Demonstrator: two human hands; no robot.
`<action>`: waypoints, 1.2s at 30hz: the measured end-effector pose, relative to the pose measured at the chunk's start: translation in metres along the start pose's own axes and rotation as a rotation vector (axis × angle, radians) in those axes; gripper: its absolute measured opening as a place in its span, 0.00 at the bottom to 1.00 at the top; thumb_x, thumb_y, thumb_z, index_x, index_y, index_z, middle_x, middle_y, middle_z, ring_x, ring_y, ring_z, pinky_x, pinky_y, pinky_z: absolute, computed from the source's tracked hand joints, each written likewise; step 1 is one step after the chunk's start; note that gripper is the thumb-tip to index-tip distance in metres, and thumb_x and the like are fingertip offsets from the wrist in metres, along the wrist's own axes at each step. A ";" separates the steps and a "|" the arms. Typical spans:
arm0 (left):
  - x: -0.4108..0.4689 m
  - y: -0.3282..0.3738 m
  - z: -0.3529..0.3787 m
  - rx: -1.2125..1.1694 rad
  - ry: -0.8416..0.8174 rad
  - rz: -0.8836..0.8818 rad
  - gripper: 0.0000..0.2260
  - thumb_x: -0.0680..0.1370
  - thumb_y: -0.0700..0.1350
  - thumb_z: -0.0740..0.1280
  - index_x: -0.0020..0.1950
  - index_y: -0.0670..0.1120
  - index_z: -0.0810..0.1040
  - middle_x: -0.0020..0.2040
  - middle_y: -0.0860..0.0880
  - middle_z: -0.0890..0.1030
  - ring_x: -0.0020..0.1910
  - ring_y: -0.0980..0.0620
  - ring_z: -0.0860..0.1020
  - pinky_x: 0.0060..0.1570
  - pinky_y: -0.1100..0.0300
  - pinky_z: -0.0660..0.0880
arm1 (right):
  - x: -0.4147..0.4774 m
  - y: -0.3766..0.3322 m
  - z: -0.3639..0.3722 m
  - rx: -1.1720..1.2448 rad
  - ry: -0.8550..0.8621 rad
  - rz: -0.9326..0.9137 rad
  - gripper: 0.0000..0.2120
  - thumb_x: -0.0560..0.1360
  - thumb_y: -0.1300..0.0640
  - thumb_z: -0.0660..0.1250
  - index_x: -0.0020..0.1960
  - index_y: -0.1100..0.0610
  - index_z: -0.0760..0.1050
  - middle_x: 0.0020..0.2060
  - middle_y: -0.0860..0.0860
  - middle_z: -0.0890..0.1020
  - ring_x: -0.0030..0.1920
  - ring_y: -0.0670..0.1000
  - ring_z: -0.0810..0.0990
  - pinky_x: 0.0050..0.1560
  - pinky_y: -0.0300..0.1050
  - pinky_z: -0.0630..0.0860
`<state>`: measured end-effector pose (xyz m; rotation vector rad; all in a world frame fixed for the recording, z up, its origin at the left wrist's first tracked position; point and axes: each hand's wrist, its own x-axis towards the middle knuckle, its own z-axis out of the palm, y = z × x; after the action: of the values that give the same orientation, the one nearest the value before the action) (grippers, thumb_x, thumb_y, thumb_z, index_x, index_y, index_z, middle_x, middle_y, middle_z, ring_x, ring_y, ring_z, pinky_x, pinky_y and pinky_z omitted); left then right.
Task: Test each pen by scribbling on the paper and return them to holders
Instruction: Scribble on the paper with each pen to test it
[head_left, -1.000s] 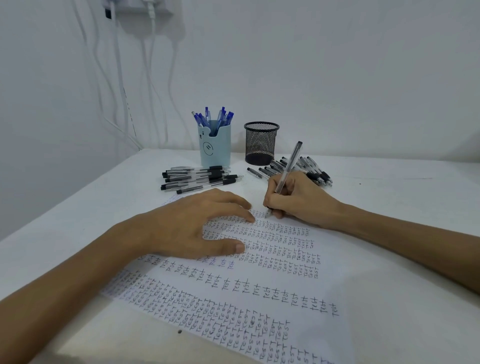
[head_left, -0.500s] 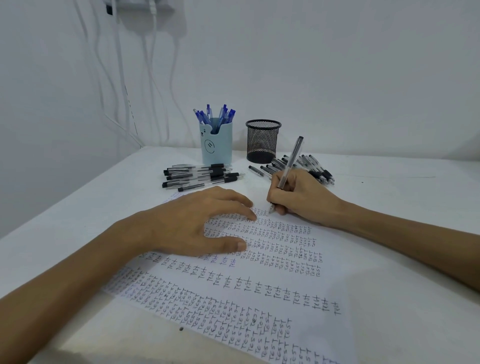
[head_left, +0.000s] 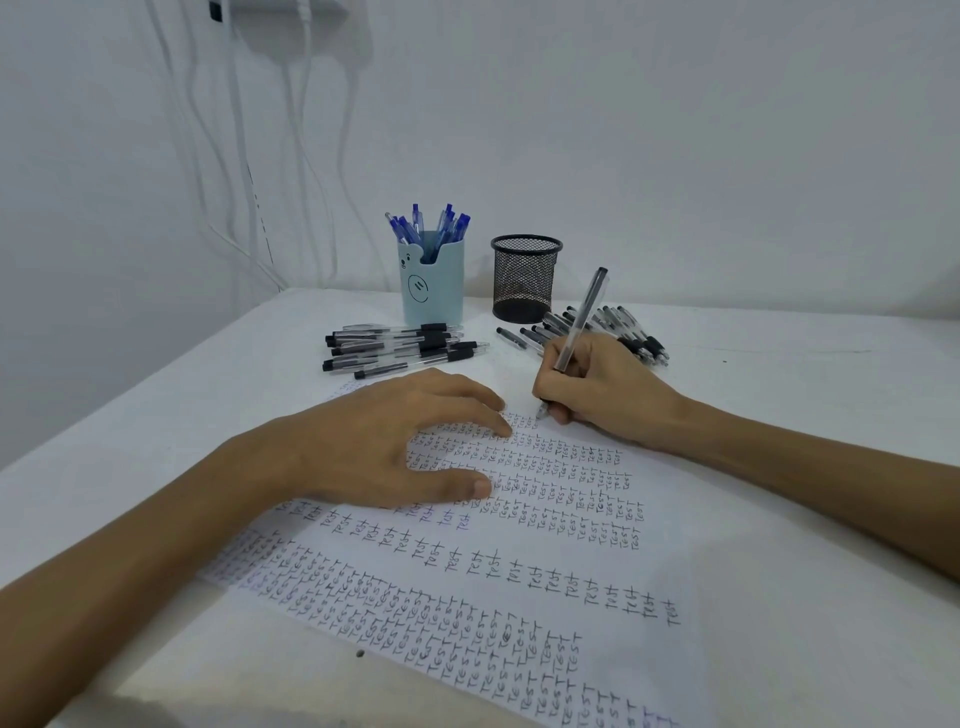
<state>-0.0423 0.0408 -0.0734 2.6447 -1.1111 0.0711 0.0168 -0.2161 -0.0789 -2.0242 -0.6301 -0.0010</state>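
Right hand (head_left: 608, 395) grips pen (head_left: 579, 325) on paper (head_left: 701, 519); left hand (head_left: 384, 447) presses flat.

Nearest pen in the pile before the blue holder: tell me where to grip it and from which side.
Pinch the nearest pen at its clear mid-barrel, from above on the paper side. It lies flat, running left to right, near flank free, other pens crowding its far flank. Probably use the left hand; the right hand grips a clear pen.
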 end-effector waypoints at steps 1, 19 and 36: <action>0.000 0.000 0.000 0.000 0.001 -0.001 0.25 0.78 0.70 0.63 0.74 0.65 0.70 0.75 0.67 0.66 0.75 0.68 0.62 0.75 0.60 0.64 | 0.000 0.000 0.000 0.002 -0.005 0.002 0.08 0.77 0.65 0.68 0.42 0.71 0.75 0.27 0.56 0.81 0.26 0.46 0.74 0.30 0.30 0.69; 0.001 -0.002 0.001 0.017 0.006 0.001 0.25 0.78 0.70 0.63 0.74 0.66 0.70 0.76 0.68 0.65 0.75 0.68 0.62 0.74 0.62 0.62 | -0.001 -0.002 0.000 -0.023 0.022 0.020 0.09 0.76 0.63 0.69 0.42 0.69 0.74 0.28 0.55 0.81 0.25 0.46 0.72 0.28 0.34 0.69; -0.004 -0.055 0.001 0.328 0.519 -0.335 0.08 0.79 0.39 0.72 0.57 0.47 0.84 0.56 0.50 0.84 0.56 0.45 0.78 0.52 0.44 0.77 | 0.004 -0.003 -0.005 0.563 0.065 0.123 0.05 0.81 0.59 0.67 0.52 0.60 0.74 0.39 0.59 0.82 0.30 0.52 0.81 0.29 0.39 0.79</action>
<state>-0.0062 0.0802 -0.0871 2.7972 -0.5137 0.8794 0.0203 -0.2178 -0.0729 -1.5059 -0.4053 0.1650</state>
